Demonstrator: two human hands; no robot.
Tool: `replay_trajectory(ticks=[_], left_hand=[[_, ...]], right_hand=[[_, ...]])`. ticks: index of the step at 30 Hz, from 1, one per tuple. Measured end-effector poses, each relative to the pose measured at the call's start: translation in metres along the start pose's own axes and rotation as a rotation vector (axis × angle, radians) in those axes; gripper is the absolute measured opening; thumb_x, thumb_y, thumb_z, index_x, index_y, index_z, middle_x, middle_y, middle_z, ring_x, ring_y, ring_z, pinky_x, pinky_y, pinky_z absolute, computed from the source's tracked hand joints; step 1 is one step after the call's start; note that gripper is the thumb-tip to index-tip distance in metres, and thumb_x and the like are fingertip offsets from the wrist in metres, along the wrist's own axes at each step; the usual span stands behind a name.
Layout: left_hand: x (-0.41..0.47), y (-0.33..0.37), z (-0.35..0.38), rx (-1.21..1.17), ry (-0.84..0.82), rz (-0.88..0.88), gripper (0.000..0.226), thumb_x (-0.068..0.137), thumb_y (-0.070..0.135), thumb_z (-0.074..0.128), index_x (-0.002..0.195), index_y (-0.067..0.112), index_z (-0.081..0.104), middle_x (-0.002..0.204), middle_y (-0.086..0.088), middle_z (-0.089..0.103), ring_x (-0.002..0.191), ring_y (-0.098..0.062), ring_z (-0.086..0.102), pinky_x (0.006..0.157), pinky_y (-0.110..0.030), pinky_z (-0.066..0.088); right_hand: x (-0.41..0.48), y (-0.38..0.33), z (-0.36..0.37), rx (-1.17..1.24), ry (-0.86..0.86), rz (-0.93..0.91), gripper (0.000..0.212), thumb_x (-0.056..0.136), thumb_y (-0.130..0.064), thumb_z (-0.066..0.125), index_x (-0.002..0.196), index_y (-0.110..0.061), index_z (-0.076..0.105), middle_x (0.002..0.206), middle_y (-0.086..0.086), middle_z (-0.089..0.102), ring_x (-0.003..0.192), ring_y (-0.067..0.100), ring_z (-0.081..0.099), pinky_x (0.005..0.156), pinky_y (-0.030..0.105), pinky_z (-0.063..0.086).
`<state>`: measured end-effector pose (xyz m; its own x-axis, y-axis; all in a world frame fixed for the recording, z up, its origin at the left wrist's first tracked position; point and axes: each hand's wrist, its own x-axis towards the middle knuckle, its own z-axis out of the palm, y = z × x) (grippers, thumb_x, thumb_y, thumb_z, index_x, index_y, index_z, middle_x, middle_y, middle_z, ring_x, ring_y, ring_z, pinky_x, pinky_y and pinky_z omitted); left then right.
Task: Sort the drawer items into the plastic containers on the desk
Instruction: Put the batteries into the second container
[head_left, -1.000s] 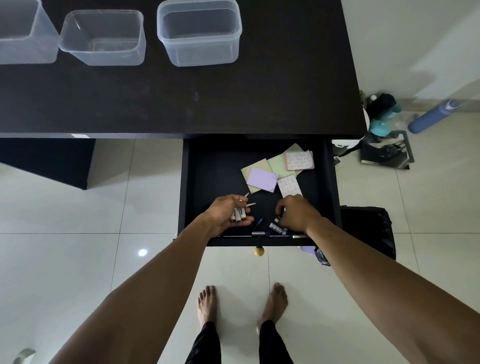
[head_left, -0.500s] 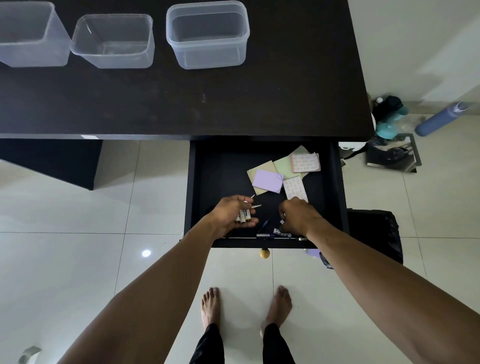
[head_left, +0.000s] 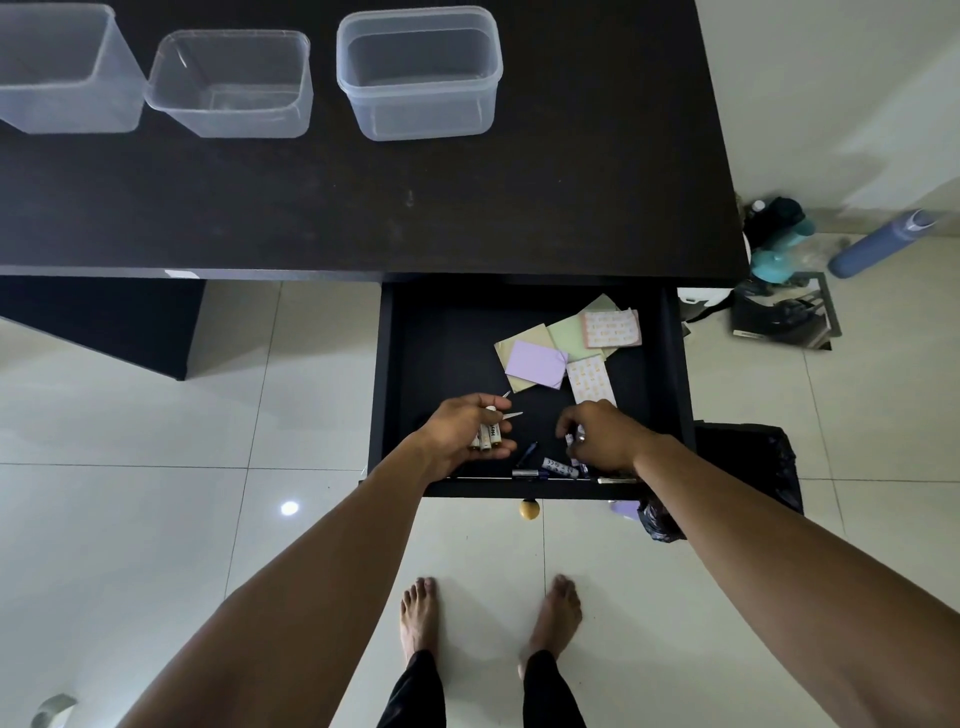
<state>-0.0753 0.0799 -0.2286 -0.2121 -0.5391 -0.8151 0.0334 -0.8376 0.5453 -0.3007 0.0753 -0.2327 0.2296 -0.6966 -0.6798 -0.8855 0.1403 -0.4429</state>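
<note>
Batteries (head_left: 486, 435) in left hand (head_left: 460, 428)

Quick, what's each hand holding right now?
Left hand: holds a few batteries.
Right hand: pinches a small item, too hidden to name.

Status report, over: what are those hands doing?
Left hand holds batteries. Right hand pinches small item. Containers empty. Nothing in the way.

Both arms stretched forward, left hand (head_left: 460, 431) palm up, fingers cupping batteries (head_left: 486, 436), right hand (head_left: 605, 436) knuckles up, fingertips pinching a small item (head_left: 571, 441).
</note>
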Motion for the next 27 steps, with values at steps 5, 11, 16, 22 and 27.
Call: replay_trajectory(ticks=[5,11,16,22,27], left_hand=[[-0.004,0.003,0.002,-0.034,0.001,-0.019,0.026,0.097,0.000,0.050,0.117,0.007,0.064,0.098,-0.017,0.065,0.085,-0.034,0.072,0.078,-0.040,0.062],[-0.010,0.010,0.008,-0.044,0.007,0.003,0.028,0.092,-0.006,0.054,0.112,0.009,0.066,0.105,-0.020,0.065,0.084,-0.034,0.073,0.081,-0.040,0.062],[-0.008,0.005,0.007,-0.032,0.025,-0.013,0.028,0.090,-0.006,0.058,0.113,0.009,0.066,0.103,-0.018,0.066,0.083,-0.033,0.074,0.075,-0.038,0.063],[-0.010,0.006,0.010,0.103,0.047,0.002,0.023,0.090,-0.005,0.060,0.109,0.007,0.065,0.102,-0.017,0.065,0.078,-0.029,0.073,0.065,-0.033,0.063],[0.002,0.002,0.024,0.560,0.152,0.100,0.011,0.083,0.007,0.077,0.086,0.014,0.070,0.091,-0.010,0.068,0.064,-0.022,0.065,0.061,-0.029,0.060]], right_hand=[[-0.015,-0.006,-0.013,0.751,-0.017,0.177,0.016,0.093,-0.011,0.062,0.106,-0.008,0.072,0.073,0.006,0.058,0.042,0.010,0.037,0.040,0.020,0.028],[-0.016,-0.014,-0.013,0.720,0.075,0.222,0.020,0.091,-0.015,0.061,0.099,-0.001,0.073,0.069,0.006,0.054,0.042,0.009,0.035,0.041,0.019,0.025],[-0.014,-0.015,-0.014,0.880,0.040,0.272,0.020,0.084,-0.012,0.055,0.092,-0.001,0.070,0.063,0.003,0.050,0.044,0.011,0.035,0.040,0.020,0.023],[-0.017,-0.013,-0.021,0.994,-0.020,0.231,0.012,0.080,0.002,0.053,0.083,-0.003,0.063,0.075,0.008,0.061,0.062,0.019,0.064,0.050,0.027,0.050],[-0.018,-0.007,-0.022,0.936,0.013,0.241,0.016,0.079,0.009,0.055,0.080,-0.006,0.060,0.073,0.008,0.059,0.053,0.015,0.053,0.044,0.024,0.043]])
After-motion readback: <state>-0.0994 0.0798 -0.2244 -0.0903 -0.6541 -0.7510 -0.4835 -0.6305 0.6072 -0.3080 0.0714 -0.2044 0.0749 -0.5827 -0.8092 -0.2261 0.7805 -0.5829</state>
